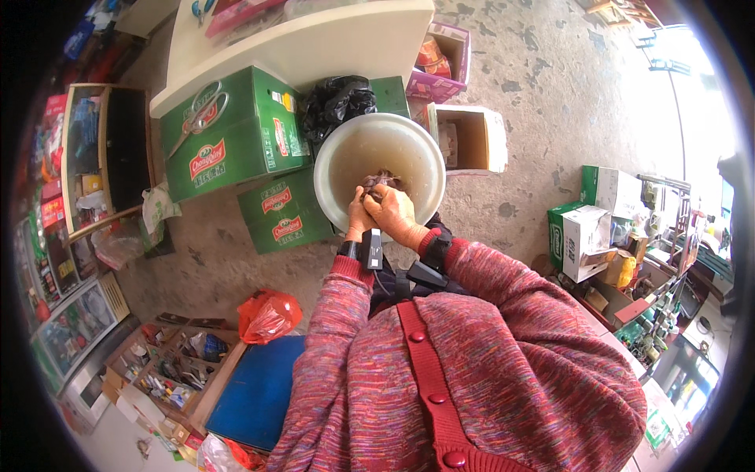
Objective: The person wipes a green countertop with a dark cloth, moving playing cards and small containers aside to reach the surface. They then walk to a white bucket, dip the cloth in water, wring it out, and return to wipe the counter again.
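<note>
Both my hands meet over the near side of a pale round bucket (435, 171) with cloudy, brownish contents. My left hand (358, 213) and my right hand (390, 211) pinch a dark brown, wrinkled clump (382, 178) between their fingers. What the clump is made of cannot be told; its lower part is partly hidden by my fingers. Each wrist wears a black strap with a small black device. Metal scissors (203, 115) lie on a green cardboard beer box (221, 147) to the left of the bucket.
A black plastic bag (339, 103) touches the bucket's far side. Another green box (286, 212) stands at its left, an open carton (472, 138) at its right. Beyond is a white table (295, 44). A red plastic bag (269, 315) and a blue board (256, 392) are at near left.
</note>
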Available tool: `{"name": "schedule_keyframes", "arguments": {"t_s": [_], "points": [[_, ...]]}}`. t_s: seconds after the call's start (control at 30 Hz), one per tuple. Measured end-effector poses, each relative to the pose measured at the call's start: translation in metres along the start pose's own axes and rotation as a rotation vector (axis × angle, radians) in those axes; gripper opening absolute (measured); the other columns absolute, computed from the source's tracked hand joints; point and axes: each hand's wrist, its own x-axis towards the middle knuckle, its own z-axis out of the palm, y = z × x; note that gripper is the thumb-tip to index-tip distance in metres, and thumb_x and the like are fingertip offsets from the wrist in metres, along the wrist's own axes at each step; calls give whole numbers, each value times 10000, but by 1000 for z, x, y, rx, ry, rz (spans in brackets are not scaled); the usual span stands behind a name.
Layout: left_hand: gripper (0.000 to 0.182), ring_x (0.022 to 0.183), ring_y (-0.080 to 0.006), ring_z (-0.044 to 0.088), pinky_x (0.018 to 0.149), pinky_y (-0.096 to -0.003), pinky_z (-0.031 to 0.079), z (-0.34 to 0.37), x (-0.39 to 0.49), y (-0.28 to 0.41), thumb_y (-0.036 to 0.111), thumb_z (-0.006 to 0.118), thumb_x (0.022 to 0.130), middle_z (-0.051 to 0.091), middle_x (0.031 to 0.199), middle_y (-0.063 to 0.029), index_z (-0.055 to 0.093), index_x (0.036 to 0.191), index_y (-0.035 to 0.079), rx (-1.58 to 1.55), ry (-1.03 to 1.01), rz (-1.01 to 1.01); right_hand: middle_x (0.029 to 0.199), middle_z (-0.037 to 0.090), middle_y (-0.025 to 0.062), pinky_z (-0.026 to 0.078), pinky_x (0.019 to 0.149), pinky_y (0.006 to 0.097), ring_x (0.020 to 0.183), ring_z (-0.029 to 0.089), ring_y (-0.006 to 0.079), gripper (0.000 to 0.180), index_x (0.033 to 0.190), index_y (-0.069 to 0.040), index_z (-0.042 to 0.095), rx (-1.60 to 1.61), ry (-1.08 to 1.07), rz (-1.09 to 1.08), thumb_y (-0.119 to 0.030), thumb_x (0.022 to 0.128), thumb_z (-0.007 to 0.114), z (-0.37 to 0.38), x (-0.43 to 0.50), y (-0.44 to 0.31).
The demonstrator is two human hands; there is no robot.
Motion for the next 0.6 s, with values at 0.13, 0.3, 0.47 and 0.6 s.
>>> {"name": "schedule_keyframes", "arguments": {"t_s": [0.13, 0.3, 0.47, 0.6], "points": [[428, 1045, -267, 623, 933, -411, 520, 18, 2, -11, 406, 479, 1018, 639, 1153, -102, 580, 1209, 37, -7, 306, 83, 860, 704, 205, 548, 779, 459, 824, 687, 379, 324, 877, -71, 714, -28, 150, -16, -375, 860, 606, 1, 13, 7], [480, 1172, -263, 597, 967, -499, 501, 38, -5, 2, 448, 363, 1050, 598, 1294, -100, 518, 1328, 89, 141, 479, 78, 935, 708, 195, 541, 806, 441, 896, 682, 370, 281, 973, -49, 682, 34, 145, -39, -291, 834, 647, 1, 38, 35], [454, 1121, -294, 610, 956, -531, 496, 27, -11, 22, 445, 407, 1040, 607, 1241, -122, 520, 1277, 75, 139, 344, 129, 1056, 702, 197, 529, 886, 396, 966, 688, 302, 565, 1259, -28, 599, 108, -505, -171, -230, 736, 674, -34, 53, 61], [437, 1080, -287, 605, 891, -510, 502, 31, -6, 19, 460, 418, 1035, 617, 1167, -122, 527, 1211, 75, 166, 413, 99, 1177, 654, 263, 499, 955, 404, 1085, 649, 354, 694, 1330, -4, 563, -215, -667, -200, -265, 698, 681, -41, 54, 57]]}}
